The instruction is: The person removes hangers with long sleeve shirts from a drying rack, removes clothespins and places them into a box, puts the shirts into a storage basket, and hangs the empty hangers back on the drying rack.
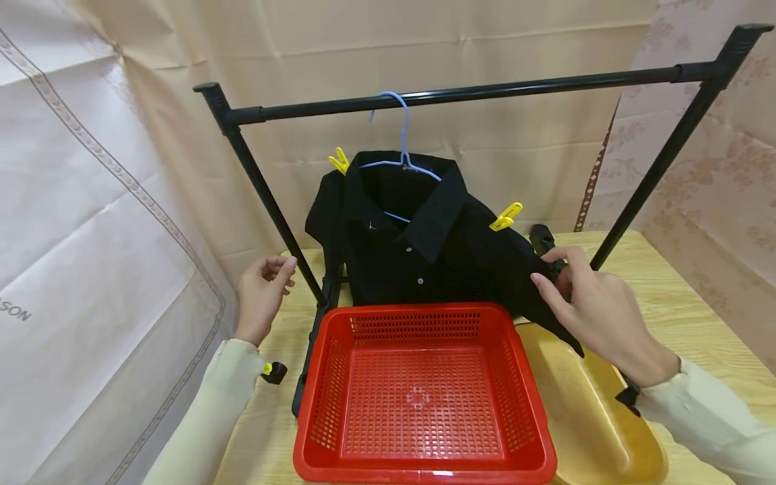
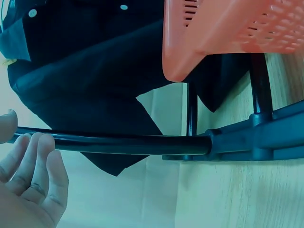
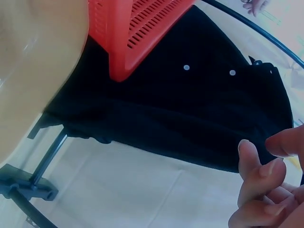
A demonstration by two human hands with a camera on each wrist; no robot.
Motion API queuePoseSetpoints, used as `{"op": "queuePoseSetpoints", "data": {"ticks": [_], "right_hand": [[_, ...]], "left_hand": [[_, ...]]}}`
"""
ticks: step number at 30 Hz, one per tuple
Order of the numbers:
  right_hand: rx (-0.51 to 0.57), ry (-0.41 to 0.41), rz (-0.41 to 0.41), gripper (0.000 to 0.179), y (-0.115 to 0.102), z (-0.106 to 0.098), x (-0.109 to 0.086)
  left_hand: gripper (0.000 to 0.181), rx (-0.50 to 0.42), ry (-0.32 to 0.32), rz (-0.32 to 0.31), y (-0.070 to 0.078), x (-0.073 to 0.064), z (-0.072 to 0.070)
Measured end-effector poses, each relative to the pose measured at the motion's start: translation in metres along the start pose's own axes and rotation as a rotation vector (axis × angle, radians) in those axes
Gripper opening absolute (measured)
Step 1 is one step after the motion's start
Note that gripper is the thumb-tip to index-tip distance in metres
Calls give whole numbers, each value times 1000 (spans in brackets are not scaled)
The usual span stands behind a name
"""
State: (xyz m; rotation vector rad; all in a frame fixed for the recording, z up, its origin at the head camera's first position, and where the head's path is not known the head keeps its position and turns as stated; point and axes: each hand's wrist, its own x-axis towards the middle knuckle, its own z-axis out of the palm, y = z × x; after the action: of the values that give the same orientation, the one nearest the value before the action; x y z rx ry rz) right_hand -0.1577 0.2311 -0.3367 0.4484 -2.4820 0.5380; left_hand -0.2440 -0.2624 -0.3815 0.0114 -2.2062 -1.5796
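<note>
A black short-sleeved shirt (image 1: 448, 256) with white buttons hangs on a blue hanger (image 1: 405, 135) from the rack's bar. Yellow clothespins, a left one (image 1: 341, 162) and a right one (image 1: 506, 217), sit at its shoulders. My left hand (image 1: 265, 296) is beside the rack's left post (image 1: 273, 202), fingers loosely bent, holding nothing; in the left wrist view the post (image 2: 128, 143) overlaps its fingertips. My right hand (image 1: 597, 310) is at the shirt's right sleeve, thumb and index finger apart. In the right wrist view its fingertips (image 3: 248, 148) overlap the shirt's edge, with no cloth pinched.
An unfilled red plastic basket (image 1: 527, 404) stands in front of the shirt, covering its lower part. A yellow basin (image 1: 582, 397) is at its right, partly under the sleeve. The black rack (image 1: 485, 91) stands on a wooden table (image 1: 685, 289), with cloth curtains behind.
</note>
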Motion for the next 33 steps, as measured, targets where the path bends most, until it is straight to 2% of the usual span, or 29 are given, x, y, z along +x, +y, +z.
{"op": "queuePoseSetpoints", "data": {"ticks": [4, 9, 17, 21, 26, 30, 33], "right_hand": [[4, 8, 7, 44, 0, 1, 3], [7, 16, -4, 42, 0, 1, 6], [-10, 25, -18, 37, 1, 2, 10], [-17, 32, -24, 33, -1, 2, 12], [-12, 30, -26, 31, -3, 0, 14], [-6, 20, -26, 30, -2, -1, 15], [-5, 15, -22, 30, -1, -1, 16]], "left_hand": [[39, -40, 28, 1, -2, 8, 2], [45, -69, 59, 20, -1, 18, 1], [43, -43, 35, 19, 1, 25, 0], [42, -30, 29, 24, 12, 25, 3], [40, -94, 17, 73, 32, 20, 8], [32, -155, 36, 125, 35, 22, 10], [26, -162, 62, 159, 37, 24, 10]]}}
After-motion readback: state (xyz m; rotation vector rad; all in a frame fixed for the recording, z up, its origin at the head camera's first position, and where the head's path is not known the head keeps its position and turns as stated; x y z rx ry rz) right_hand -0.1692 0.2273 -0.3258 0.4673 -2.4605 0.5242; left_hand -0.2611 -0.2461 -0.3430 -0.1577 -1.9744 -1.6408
